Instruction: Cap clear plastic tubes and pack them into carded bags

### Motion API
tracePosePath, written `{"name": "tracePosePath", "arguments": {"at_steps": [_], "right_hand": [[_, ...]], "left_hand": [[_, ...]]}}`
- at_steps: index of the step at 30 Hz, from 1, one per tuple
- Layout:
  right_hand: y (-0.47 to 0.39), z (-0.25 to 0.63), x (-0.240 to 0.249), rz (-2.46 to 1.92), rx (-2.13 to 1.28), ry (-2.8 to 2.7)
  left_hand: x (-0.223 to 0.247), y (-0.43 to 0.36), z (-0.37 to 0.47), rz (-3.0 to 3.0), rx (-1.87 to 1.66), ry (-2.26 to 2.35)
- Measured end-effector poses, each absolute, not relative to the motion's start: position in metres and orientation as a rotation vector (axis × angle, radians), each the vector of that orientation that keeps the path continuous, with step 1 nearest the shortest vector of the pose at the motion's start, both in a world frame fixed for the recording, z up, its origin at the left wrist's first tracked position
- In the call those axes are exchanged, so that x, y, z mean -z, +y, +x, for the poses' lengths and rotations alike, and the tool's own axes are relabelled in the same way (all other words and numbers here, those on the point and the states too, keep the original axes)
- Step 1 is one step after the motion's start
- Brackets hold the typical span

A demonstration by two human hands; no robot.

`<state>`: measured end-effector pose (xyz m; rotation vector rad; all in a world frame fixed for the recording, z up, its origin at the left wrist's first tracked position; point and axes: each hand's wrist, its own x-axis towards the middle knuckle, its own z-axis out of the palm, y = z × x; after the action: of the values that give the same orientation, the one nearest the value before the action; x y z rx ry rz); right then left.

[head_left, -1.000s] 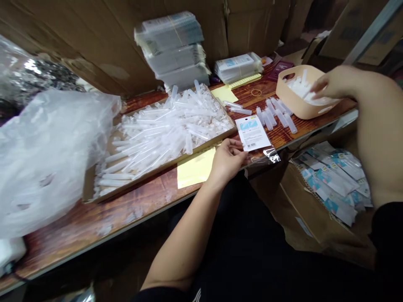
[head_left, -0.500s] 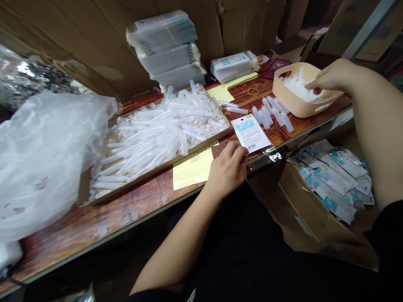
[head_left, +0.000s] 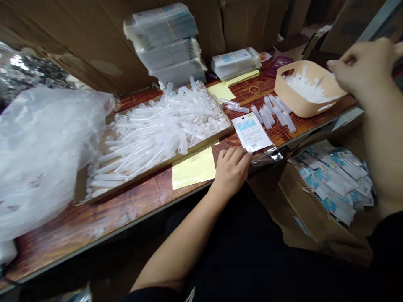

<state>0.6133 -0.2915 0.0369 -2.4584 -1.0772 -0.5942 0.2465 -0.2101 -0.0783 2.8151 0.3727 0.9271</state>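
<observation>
My left hand (head_left: 232, 170) rests at the table's front edge, its fingers curled together at the lower corner of a flat card packet (head_left: 252, 133) with a clear plastic flap. The thumb is mostly hidden. My right hand (head_left: 367, 65) is raised above the right rim of a peach plastic basket (head_left: 307, 102), fingers and thumb pinched together. Whatever they hold is too blurred to make out. Small white translucent pieces (head_left: 304, 88) fill the basket. Between packet and basket lie several frosted plastic tubes (head_left: 273, 112) in a cluster.
A shallow cardboard tray (head_left: 151, 167) heaped with clear tubes (head_left: 157, 126) takes up the middle. Bundled card stacks (head_left: 166, 46) stand behind it. At left bulges a large plastic bag (head_left: 47, 155). Below right, an open carton (head_left: 289, 197) holds filled packets (head_left: 336, 180).
My right hand has come up out of the basket and moved to the right, fingers pinched. My left hand has shifted slightly right and down at the packet's corner.
</observation>
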Motion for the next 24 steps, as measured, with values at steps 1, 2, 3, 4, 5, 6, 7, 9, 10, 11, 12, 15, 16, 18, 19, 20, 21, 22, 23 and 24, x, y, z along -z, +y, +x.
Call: {"name": "tracePosePath", "arguments": {"at_steps": [1,2,3,4,5,6,7,9,10,11,12,15,16,18,19,20,21,22,23,24], "right_hand": [[-0.297,0.607,-0.036,-2.537,0.643,-1.091],[-0.301,0.601,-0.035,-2.62,0.657,-1.133],[-0.303,0.596,-0.035,-2.673,0.658,-1.188],[-0.303,0.592,-0.037,-2.676,0.66,-1.246],[-0.3,0.59,-0.038,-2.628,0.699,-1.248],[-0.295,0.591,-0.041,-2.553,0.746,-1.179],[-0.288,0.594,-0.043,-2.484,0.762,-1.075],[-0.27,0.604,-0.051,-2.404,0.681,-0.918],[-0.261,0.61,-0.056,-2.419,0.591,-0.915],[-0.252,0.615,-0.061,-2.459,0.513,-0.945],[-0.245,0.618,-0.067,-2.498,0.471,-0.981],[-0.237,0.611,-0.083,-2.531,0.458,-1.044],[-0.24,0.602,-0.086,-2.505,0.431,-1.08],[-0.255,0.578,-0.082,-2.393,0.296,-1.237],[-0.267,0.563,-0.074,-2.301,0.221,-1.343],[-0.281,0.548,-0.064,-2.213,0.124,-1.458],[-0.296,0.534,-0.05,-2.157,0.079,-1.523],[-0.311,0.521,-0.035,-2.08,0.011,-1.604],[-0.326,0.509,-0.019,-1.896,-0.114,-1.72],[-0.338,0.497,-0.002,-1.758,-0.194,-1.755]], "left_hand": [[0.078,-0.21,0.246,2.808,-0.94,0.38],[0.077,-0.21,0.245,2.796,-0.944,0.393],[0.076,-0.21,0.244,2.783,-0.94,0.409],[0.075,-0.211,0.243,2.768,-0.931,0.429],[0.075,-0.212,0.243,2.755,-0.92,0.45],[0.074,-0.213,0.243,2.747,-0.91,0.465],[0.073,-0.213,0.243,2.742,-0.905,0.47],[0.072,-0.214,0.243,2.748,-0.912,0.459],[0.072,-0.214,0.244,2.754,-0.925,0.449],[0.072,-0.215,0.244,2.758,-0.945,0.438],[0.072,-0.214,0.244,2.759,-0.968,0.425],[0.07,-0.214,0.243,2.745,-1.004,0.386],[0.069,-0.214,0.242,2.734,-1.013,0.379],[0.065,-0.214,0.24,2.687,-1.043,0.388],[0.063,-0.215,0.239,2.647,-1.07,0.397],[0.061,-0.216,0.238,2.598,-1.098,0.408],[0.058,-0.217,0.237,2.547,-1.122,0.418],[0.056,-0.218,0.237,2.501,-1.138,0.426],[0.054,-0.22,0.236,2.466,-1.149,0.427],[0.052,-0.221,0.236,2.444,-1.155,0.426]]}}
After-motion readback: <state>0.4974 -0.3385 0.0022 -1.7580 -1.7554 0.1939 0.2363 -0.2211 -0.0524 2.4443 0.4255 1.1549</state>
